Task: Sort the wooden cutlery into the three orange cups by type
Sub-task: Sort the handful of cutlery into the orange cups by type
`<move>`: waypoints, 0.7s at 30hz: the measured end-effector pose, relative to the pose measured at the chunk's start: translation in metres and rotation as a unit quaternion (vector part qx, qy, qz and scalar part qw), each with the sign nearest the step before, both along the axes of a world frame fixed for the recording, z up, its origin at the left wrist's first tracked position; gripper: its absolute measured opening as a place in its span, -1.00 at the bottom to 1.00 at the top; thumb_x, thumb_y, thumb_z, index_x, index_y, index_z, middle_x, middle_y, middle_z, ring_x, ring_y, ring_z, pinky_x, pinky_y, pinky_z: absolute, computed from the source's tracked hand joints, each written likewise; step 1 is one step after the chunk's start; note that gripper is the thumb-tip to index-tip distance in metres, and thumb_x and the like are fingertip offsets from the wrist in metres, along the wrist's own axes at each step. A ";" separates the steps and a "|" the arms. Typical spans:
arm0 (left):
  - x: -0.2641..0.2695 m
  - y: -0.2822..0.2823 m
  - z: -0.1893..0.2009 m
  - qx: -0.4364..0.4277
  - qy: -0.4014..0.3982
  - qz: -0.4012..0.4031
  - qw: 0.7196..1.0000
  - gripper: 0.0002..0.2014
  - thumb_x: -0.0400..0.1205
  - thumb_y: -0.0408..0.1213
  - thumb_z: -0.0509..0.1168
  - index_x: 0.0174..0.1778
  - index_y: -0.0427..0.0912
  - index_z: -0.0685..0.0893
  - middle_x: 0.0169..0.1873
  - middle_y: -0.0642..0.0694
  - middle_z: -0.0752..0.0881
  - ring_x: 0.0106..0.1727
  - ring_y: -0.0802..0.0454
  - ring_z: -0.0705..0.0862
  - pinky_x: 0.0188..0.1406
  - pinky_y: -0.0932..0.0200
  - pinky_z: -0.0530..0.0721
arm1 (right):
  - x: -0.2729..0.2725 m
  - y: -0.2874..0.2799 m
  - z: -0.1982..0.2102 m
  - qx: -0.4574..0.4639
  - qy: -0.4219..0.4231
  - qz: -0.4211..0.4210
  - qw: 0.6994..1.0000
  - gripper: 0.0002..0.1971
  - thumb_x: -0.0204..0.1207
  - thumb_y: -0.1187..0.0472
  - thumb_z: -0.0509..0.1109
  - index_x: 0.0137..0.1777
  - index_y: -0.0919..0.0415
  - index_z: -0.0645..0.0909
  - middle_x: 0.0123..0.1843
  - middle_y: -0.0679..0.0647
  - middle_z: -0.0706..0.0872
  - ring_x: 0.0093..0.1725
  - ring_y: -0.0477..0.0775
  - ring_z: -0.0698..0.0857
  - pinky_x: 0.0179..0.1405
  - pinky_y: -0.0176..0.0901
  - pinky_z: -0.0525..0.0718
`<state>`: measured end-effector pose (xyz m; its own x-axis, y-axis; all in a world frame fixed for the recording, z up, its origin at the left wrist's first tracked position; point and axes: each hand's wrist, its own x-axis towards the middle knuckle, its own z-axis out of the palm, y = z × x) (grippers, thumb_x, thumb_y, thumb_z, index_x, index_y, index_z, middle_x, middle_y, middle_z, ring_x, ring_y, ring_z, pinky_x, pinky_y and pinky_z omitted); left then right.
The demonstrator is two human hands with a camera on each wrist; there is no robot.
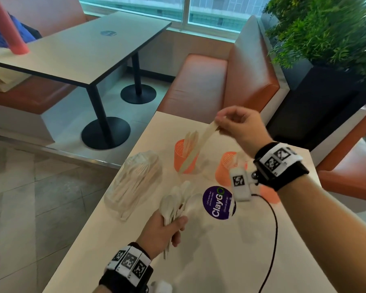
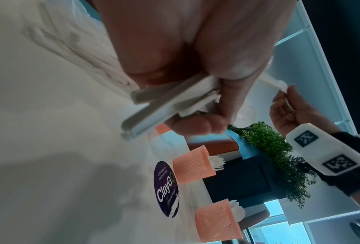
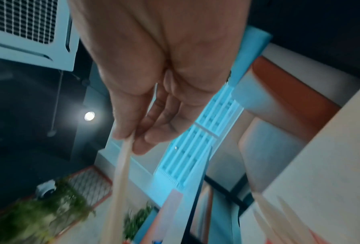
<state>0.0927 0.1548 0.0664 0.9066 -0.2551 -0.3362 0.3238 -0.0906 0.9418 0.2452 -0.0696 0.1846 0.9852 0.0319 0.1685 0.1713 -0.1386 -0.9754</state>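
My right hand [image 1: 218, 123] pinches the top end of a long flat wooden knife [image 1: 195, 150], which hangs slanted with its lower end in front of the far orange cup [image 1: 185, 161]. That cup holds several similar pointed pieces. The right wrist view shows thumb and fingers pinching the knife [image 3: 123, 166]. My left hand [image 1: 173, 226] grips a bundle of wooden spoons [image 1: 175, 203] low over the table; their handles [image 2: 168, 102] stick out of the fist. A second cup [image 2: 192, 167] holds forks and a third cup [image 2: 216, 219] holds spoons; my right wrist partly hides these two in the head view.
A clear plastic bag of more wooden cutlery [image 1: 133, 182] lies at the left edge of the cream table [image 1: 209, 261]. A purple round sticker [image 1: 218, 203] sits mid-table. A black cable [image 1: 273, 240] trails from my right wrist. An orange bench [image 1: 199, 85] and a planter [image 1: 325, 39] stand beyond.
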 end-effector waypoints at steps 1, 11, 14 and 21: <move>0.001 0.002 0.000 -0.003 0.003 0.007 1.000 -0.81 0.65 -0.37 0.35 -0.29 -0.32 0.60 -0.60 -0.03 0.63 -0.63 0.05 0.57 -0.64 0.32 0.46 | 0.009 -0.007 0.005 0.010 -0.018 -0.037 0.999 -0.89 0.53 0.40 0.50 -0.13 0.18 0.72 -0.33 -0.04 0.82 -0.33 -0.10 0.77 -0.23 -0.27 0.78; 0.008 0.018 -0.010 -0.061 0.002 0.042 0.997 -0.89 0.62 -0.39 0.36 -0.18 -0.35 0.71 -0.44 -0.21 0.69 -0.43 -0.12 0.70 -0.48 0.22 0.64 | 0.073 -0.003 -0.063 -0.175 -0.011 -0.157 0.972 -0.91 0.38 0.18 0.64 -0.19 0.11 0.79 -0.36 0.07 0.80 -0.45 -0.17 0.68 -0.30 -0.32 0.65; 0.010 0.026 -0.015 -0.078 0.012 0.043 0.996 -0.83 0.61 -0.38 0.37 -0.12 -0.47 0.71 -0.39 -0.27 0.72 -0.35 -0.22 0.74 -0.33 0.02 0.63 | 0.075 0.013 -0.089 -0.251 0.016 -0.124 0.960 -0.92 0.39 0.26 0.65 -0.18 0.22 0.80 -0.38 0.07 0.78 -0.51 -0.29 0.63 -0.35 -0.46 0.59; 0.015 0.033 -0.017 -0.051 -0.029 0.005 0.998 -0.68 0.64 -0.20 0.37 -0.34 -0.37 0.63 -0.49 -0.20 0.60 -0.52 -0.09 0.51 -0.46 0.11 0.50 | 0.068 0.020 -0.079 -0.410 -0.009 -0.113 0.905 -0.70 0.34 -0.07 0.65 0.01 0.01 0.76 -0.02 -0.02 0.70 -0.14 0.02 0.67 -0.02 -0.09 0.63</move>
